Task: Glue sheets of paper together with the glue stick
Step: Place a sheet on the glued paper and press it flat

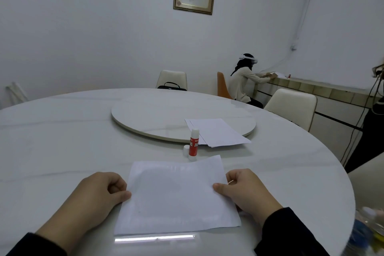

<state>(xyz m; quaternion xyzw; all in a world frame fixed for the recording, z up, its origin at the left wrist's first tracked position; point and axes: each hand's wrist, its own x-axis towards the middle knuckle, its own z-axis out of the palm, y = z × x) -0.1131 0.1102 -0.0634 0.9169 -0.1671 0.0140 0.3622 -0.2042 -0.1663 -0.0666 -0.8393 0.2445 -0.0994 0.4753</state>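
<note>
while both hands (93,195) (247,191) pinch flat rectangular paper (176,195), cylindrical glue stick (194,144) stands uncapped.

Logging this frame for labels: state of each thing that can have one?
glue stick: upright on the table, cap off
cap: beside the stick, on the table
near sheet: flat, held at both side edges
spare sheets: loose stack, partly on the turntable
left hand: pinching sheet
right hand: pinching sheet

Uncapped upright glue stick (194,143) behind white sheet (176,197)
</note>
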